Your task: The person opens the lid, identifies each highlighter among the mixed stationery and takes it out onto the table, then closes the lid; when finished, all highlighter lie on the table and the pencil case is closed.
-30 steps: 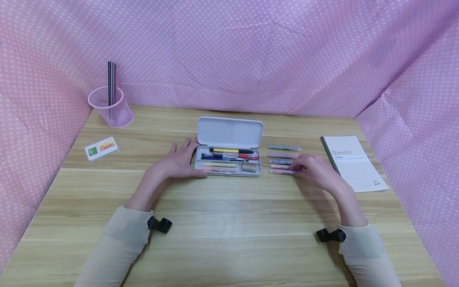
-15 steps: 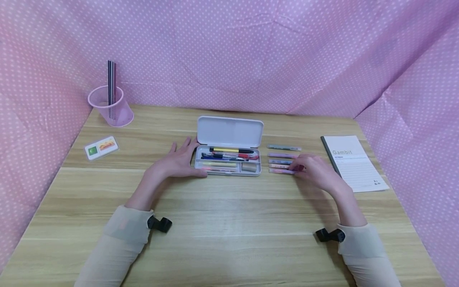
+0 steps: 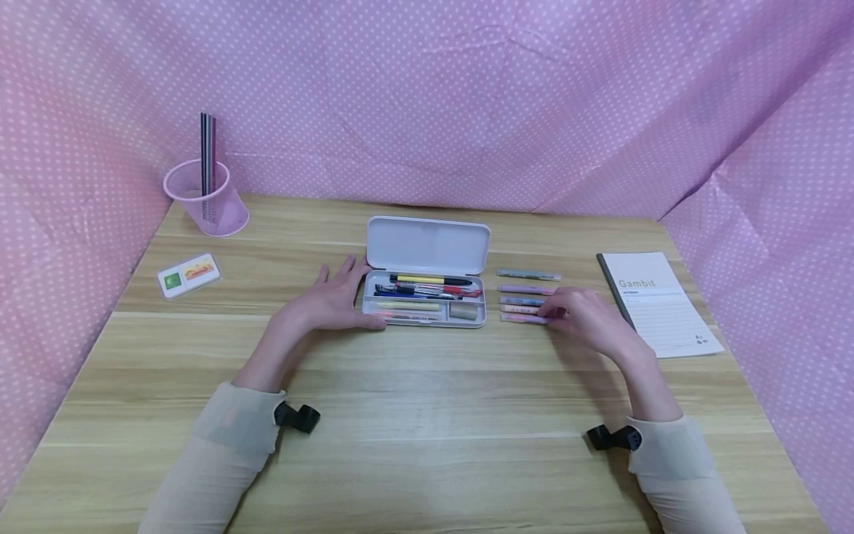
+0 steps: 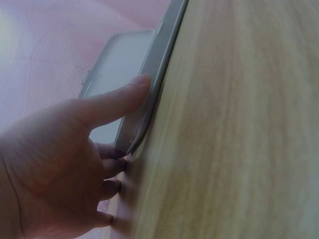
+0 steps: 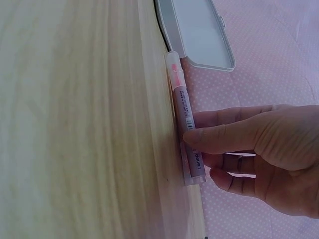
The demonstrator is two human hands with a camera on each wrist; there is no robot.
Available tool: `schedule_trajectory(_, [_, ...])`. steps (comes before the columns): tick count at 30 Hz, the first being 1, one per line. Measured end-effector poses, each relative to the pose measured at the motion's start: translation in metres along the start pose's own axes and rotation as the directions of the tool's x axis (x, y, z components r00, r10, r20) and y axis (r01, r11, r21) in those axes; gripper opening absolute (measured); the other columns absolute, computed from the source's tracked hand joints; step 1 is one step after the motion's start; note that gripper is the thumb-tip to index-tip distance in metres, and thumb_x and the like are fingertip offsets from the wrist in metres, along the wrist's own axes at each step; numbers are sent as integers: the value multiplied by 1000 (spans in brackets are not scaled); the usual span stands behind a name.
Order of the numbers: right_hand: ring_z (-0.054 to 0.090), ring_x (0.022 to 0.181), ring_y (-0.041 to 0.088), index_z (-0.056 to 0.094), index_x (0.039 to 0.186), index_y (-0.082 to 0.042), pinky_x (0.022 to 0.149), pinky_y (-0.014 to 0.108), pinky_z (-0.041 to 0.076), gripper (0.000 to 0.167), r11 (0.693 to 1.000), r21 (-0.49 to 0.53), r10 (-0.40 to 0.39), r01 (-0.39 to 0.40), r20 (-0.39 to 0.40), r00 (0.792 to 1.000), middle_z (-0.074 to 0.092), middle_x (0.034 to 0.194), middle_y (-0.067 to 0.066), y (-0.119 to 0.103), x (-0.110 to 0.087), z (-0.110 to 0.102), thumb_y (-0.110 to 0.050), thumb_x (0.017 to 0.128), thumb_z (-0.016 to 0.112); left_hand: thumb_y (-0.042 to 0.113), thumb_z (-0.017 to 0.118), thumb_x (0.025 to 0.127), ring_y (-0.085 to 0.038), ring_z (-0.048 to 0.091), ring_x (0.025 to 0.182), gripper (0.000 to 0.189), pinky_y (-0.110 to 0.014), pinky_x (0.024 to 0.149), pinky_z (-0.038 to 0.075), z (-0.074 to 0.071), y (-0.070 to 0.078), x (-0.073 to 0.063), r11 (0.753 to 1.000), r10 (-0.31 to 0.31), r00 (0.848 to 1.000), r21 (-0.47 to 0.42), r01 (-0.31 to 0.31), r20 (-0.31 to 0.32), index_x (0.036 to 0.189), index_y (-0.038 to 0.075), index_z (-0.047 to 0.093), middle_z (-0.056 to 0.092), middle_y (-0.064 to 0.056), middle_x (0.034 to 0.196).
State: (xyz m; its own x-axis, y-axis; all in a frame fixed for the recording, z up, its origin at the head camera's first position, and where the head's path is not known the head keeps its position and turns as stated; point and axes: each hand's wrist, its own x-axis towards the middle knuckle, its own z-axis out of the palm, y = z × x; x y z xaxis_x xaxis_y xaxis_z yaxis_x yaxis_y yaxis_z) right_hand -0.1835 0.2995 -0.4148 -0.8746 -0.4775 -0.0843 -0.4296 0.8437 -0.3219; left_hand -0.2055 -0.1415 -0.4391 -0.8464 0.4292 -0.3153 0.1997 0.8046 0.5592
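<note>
An opened white pencil case point(image 3: 428, 246) stands mid-table, lid raised. My left hand point(image 3: 327, 302) grips its left end, thumb against the front wall point(image 4: 130, 119), other fingers spread around the end and back. Inside lie a yellow-and-black pen point(image 3: 427, 279), several red, blue and clear pens, two pale sticks and a small grey block point(image 3: 463, 311). To its right my right hand point(image 3: 590, 319) pinches a pink highlighter point(image 5: 182, 102) between thumb and fingers, low at the table. Behind it lie an orange-pink one point(image 3: 517, 309), a blue one point(image 3: 517, 301), a purple one point(image 3: 520, 289) and a grey-green one point(image 3: 528, 275).
A pink mesh cup point(image 3: 230, 215) with dark sticks stands at the back left. Nearer lies a white card-like piece with coloured pictures point(image 3: 190, 277). A notebook point(image 3: 667, 311) lies right of my right hand. Pink dotted cloth point(image 3: 427, 111) surrounds the wooden table point(image 3: 427, 430).
</note>
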Motion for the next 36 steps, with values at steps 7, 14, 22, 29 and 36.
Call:
schedule_trajectory(7, [72,87,18,81,96,-13,80,44,60,17,1000,-24,1,-1,-3,1000,78,98,5,0,0,0,-1,84,81,60,79,81,-40,-3,162,121,-66,128,-10,0,0,0,1000,-3,1000,5,3,-2,166,16,5,3,-23,173])
schedule_trajectory(14, [72,87,18,81,95,-14,79,44,60,16,998,-60,14,-14,-12,1000,79,97,3,0,1,2,-2,84,81,60,79,81,-40,-3,162,120,-66,128,-10,0,0,0,1000,-7,1000,8,7,3,166,15,6,1,-24,173])
schedule_trajectory(22, [72,86,16,81,95,-12,79,42,61,16,999,-43,9,-9,-14,1000,78,94,3,0,1,1,-1,84,81,61,79,81,-40,-3,162,121,-66,128,-10,0,0,1,1000,-5,1000,3,5,2,166,16,5,3,-22,174])
schedule_trajectory(29, [72,86,16,80,95,-13,79,41,60,16,1000,-27,-4,4,-22,1000,78,93,2,1,0,0,-1,84,81,61,79,81,-40,-4,162,121,-66,128,-10,0,0,0,1000,-3,1000,0,3,3,166,17,5,2,-21,174])
schedule_trajectory(36, [70,84,14,80,96,-15,77,37,59,14,1000,7,15,-14,-42,999,77,92,0,2,0,-1,-5,87,80,60,79,81,-40,-4,162,122,-65,128,-11,0,0,0,1000,-2,1000,-7,2,2,167,17,3,1,-20,174])
